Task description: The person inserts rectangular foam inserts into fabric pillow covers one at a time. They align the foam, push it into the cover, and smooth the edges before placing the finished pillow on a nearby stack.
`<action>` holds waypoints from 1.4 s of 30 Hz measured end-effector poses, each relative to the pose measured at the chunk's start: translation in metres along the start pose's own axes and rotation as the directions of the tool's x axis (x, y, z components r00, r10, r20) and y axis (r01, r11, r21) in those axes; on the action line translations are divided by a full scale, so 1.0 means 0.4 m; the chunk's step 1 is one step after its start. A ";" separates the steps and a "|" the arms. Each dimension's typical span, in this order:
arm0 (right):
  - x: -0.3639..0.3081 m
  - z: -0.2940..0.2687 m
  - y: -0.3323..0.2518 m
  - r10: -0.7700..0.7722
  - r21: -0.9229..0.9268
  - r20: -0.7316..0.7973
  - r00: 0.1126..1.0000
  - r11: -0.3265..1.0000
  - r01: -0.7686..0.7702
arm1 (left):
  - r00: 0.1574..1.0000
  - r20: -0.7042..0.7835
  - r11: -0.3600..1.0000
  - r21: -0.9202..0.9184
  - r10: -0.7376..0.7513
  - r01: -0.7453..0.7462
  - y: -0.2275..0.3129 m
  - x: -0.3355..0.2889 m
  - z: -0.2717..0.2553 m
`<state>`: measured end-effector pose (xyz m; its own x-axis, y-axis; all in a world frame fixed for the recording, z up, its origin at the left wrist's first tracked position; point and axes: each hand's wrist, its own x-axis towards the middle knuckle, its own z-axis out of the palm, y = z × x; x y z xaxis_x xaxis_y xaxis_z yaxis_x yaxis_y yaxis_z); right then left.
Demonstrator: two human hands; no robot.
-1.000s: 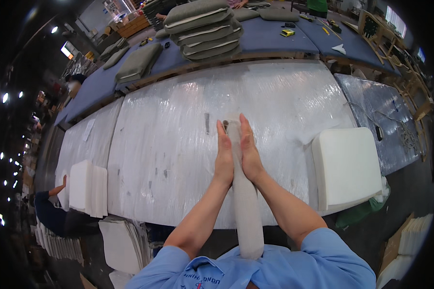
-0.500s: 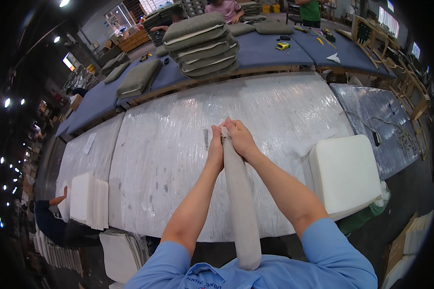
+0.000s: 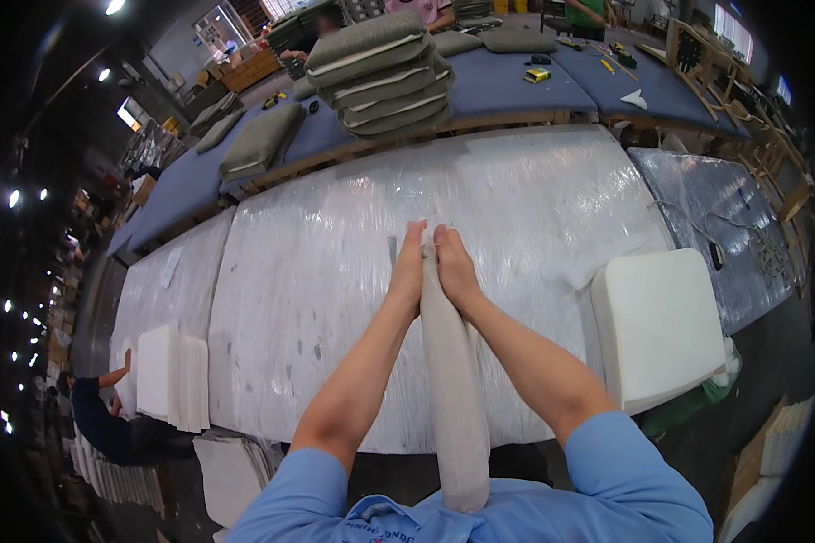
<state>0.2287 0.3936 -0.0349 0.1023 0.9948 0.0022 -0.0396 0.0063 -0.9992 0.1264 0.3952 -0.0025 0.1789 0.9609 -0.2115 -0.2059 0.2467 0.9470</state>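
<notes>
A grey fabric seat cushion [image 3: 453, 398] stands on edge in front of me, its near end against my shirt and its far end over the plastic-wrapped table [image 3: 308, 299]. My left hand [image 3: 408, 270] presses flat against the left side of the far end, fingers straight. On the opposite side my right hand [image 3: 456, 268] lies along the cover with fingers extended forward, thumb up. The cushion is clamped between both palms. A bit of pale cloth shows at its far end, between the hands; the fingers' inner sides are hidden.
White foam pads [image 3: 658, 326] are stacked at the table's right, more white pads [image 3: 157, 371] at its left beside a bending person [image 3: 100, 407]. A tall pile of grey cushions [image 3: 385, 81] stands on the blue worktable [image 3: 489, 86] beyond. A cord [image 3: 724, 226] lies far right.
My fingers have straightened from being curled round the cushion's far end and now lie flat along its sides. The view has shifted slightly.
</notes>
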 end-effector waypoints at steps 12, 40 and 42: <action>0.028 0.043 0.001 -0.072 0.227 0.111 0.991 0.973 0.046 | 0.985 -0.146 0.996 -0.014 0.089 -0.092 -0.009 -0.005 -0.023; 0.048 -0.121 -0.151 0.317 -0.314 0.393 0.863 0.928 -0.198 | 0.967 0.253 1.000 0.012 0.014 -0.018 -0.025 -0.014 -0.210; 0.055 -0.140 -0.140 0.270 -0.281 0.453 0.849 0.948 -0.152 | 0.967 0.249 0.998 0.004 0.056 -0.059 -0.030 -0.015 -0.208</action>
<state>0.2887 0.4095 0.0190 -0.3742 0.8930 -0.2500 0.2262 -0.1736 -0.9585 0.0477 0.3971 -0.0326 0.4013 0.9114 -0.0913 -0.2120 0.1894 0.9587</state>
